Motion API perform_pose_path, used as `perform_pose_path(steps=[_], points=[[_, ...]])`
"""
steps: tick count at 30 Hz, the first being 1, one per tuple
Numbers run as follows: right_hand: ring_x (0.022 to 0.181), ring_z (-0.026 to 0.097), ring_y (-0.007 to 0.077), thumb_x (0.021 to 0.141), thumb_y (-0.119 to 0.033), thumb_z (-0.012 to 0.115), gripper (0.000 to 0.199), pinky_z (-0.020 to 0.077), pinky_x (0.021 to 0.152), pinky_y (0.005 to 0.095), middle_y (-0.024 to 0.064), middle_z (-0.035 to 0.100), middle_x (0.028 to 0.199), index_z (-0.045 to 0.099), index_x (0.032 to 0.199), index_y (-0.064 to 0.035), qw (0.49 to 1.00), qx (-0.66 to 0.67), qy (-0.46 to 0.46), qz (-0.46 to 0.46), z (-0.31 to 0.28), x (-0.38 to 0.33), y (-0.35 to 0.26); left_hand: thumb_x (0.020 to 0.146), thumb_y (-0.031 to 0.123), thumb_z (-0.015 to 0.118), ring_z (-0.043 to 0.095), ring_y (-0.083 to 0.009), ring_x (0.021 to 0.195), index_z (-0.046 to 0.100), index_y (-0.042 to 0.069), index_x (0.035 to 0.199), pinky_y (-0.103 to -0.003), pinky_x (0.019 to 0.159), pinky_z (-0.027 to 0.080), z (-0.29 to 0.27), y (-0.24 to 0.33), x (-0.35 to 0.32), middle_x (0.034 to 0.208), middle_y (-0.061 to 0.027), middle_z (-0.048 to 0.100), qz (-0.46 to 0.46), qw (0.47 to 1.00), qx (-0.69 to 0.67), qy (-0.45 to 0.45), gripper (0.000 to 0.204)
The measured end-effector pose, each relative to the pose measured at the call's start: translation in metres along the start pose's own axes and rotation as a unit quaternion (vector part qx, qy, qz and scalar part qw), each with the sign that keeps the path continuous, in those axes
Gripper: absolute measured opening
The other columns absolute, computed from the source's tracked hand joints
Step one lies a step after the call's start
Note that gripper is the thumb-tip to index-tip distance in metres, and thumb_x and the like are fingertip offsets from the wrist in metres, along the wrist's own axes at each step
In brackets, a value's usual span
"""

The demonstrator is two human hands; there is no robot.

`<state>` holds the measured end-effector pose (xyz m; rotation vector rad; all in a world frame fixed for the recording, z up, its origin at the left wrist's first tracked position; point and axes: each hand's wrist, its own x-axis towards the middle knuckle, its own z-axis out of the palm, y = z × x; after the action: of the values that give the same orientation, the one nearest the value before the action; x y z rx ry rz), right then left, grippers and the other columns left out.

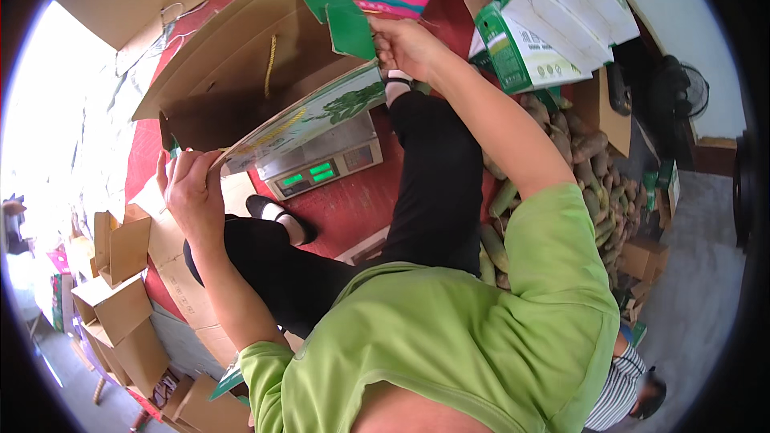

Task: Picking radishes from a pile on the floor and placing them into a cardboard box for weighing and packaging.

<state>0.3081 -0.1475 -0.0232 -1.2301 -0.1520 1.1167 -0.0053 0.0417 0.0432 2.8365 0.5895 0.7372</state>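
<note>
A large open cardboard carton [309, 122], brown inside with a white and green printed outer side, is tilted above a digital scale [321, 172] with lit green displays. Whether its base rests on the scale is hidden. My left hand [192, 184] pinches the carton's near left corner between thumb and fingers. At the far right corner, beside a folded green flap [353, 28], my right hand [407, 46] is closed on the edge. A yellow rope handle [271, 66] hangs on the inner wall, and the carton's inside lies in shadow.
Folded white and green cartons [545, 32] are stacked at the far right. Below them lies a heap of long greenish-brown root vegetables [589, 160]. Open brown boxes [120, 305] stand at the left, with a flat cardboard sheet [180, 273] nearby. Another person [622, 385] is at lower right.
</note>
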Motion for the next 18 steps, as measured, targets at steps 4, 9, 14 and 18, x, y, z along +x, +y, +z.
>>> perform_pose_path(steps=[4,9,14,18], points=[[0.07,0.058,0.0103,0.093,-0.028,0.058,0.02,0.0453,0.06,0.0256,-0.0007,0.06,0.079,0.062,0.092,-0.0081,0.967,-0.231,0.075,0.078,-0.031,0.003,0.017,0.076,0.006,0.066,0.061,-0.022,0.083,0.067,0.009,0.085,-0.04,0.1,0.041,0.03,0.021,-0.007,0.081,-0.0034,0.058,0.065,0.996,0.044,-0.048,0.009],[0.085,0.062,0.0116,0.092,-0.029,0.06,0.031,0.0485,0.068,0.025,0.0022,0.065,0.098,0.063,0.115,-0.009,0.964,-0.247,0.102,0.009,-0.074,-0.035,0.025,0.078,0.008,0.065,0.06,-0.0242,0.089,0.069,0.012,0.087,-0.038,0.086,0.047,0.041,0.034,-0.008,0.085,-0.0031,0.06,0.038,0.994,0.056,-0.086,0.011],[0.083,0.06,0.0109,0.091,-0.026,0.06,0.033,0.0491,0.067,0.0257,0.0033,0.065,0.098,0.062,0.116,-0.0047,0.921,-0.299,0.245,-0.057,-0.15,-0.097,0.075,0.078,0.006,0.065,0.06,-0.0254,0.086,0.069,0.009,0.089,-0.037,0.078,0.048,0.042,0.035,-0.008,0.086,-0.0045,0.061,0.03,0.993,0.034,-0.106,0.012],[0.066,0.058,0.0124,0.085,-0.021,0.065,0.031,0.0479,0.055,0.0289,0.0057,0.065,0.085,0.065,0.109,-0.0016,0.889,-0.298,0.345,0.041,-0.242,-0.157,0.182,0.078,0.005,0.065,0.061,-0.0248,0.082,0.069,0.007,0.089,-0.035,0.076,0.048,0.044,0.039,-0.007,0.085,-0.0045,0.061,0.033,0.993,0.026,-0.107,0.012]])
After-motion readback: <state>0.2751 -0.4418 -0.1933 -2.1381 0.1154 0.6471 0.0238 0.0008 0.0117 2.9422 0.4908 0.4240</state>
